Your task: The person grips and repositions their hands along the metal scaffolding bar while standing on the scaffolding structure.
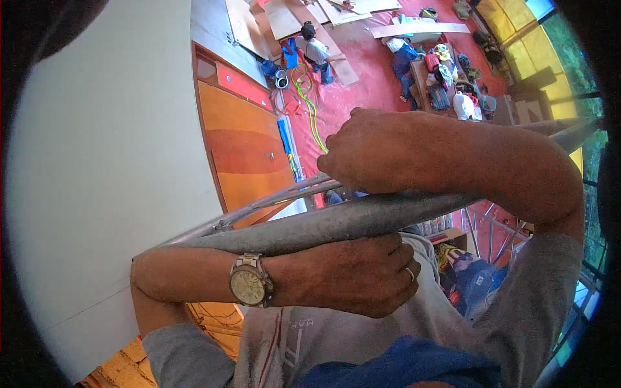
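My left hand (pixel 369 275) is closed with its back facing up, a ring on one finger and a round metal watch (pixel 250 284) on the wrist. The left forearm lies along the near side of a thick grey metal pipe (pixel 304 226). Across the pipe's far side, my right hand (pixel 375 149) is curled into a fist pointing left. Both palms are turned away, so anything inside the fingers is hidden. A thinner metal pipe (pixel 259 205) runs just beyond the thick one and passes behind the right hand.
Far below, a person (pixel 315 52) in a cap crouches on a red-covered floor (pixel 369 71) beside boards (pixel 341 68) and a green hose (pixel 312 119). Clothes and bags cover a bench (pixel 420 90) at right. A pale wall (pixel 110 161) and an orange door (pixel 242 132) stand left.
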Demonstrator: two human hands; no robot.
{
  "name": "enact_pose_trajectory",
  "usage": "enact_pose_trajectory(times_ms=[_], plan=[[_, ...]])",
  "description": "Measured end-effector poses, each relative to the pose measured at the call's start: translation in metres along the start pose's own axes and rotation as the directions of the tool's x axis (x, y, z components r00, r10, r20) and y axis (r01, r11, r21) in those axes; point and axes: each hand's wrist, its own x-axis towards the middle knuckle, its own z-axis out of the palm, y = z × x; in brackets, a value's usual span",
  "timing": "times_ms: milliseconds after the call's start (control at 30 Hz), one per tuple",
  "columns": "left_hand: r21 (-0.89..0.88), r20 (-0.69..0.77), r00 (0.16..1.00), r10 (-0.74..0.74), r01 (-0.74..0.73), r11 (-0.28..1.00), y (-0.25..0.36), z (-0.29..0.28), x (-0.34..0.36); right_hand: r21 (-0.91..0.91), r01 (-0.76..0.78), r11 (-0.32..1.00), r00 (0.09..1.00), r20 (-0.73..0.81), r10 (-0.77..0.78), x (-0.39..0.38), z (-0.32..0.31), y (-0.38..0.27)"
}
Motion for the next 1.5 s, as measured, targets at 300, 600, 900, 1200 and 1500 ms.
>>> enact_pose_trajectory(times_ms=[300, 600, 900, 1200, 1500], plan=[[0.080, 0.144, 0.988, -0.053, 0.042, 0.996, 0.005, 0.000, -0.007, 0.106, 0.033, 0.994, 0.999, -0.032, -0.030, 0.005, 0.013, 0.010], [0.118, 0.331, 0.938, -0.106, 0.071, 0.991, 0.007, 0.010, -0.011, -0.003, 0.064, 0.998, 0.997, 0.046, -0.063, 0.013, 0.024, 0.018], [0.148, 0.335, 0.929, -0.156, 0.111, 0.983, 0.010, 0.016, -0.014, 0.028, 0.057, 0.998, 0.998, 0.019, -0.058, 0.016, 0.029, 0.019], [0.173, 0.324, 0.942, -0.086, 0.030, 0.985, 0.002, 0.010, -0.016, -0.002, 0.032, 0.999, 0.999, 0.040, -0.031, 0.015, 0.027, 0.018], [0.133, 0.331, 0.935, -0.125, 0.085, 0.987, -0.001, -0.009, -0.012, 0.004, 0.024, 1.000, 0.999, -0.041, -0.024, 0.013, 0.018, 0.008]])
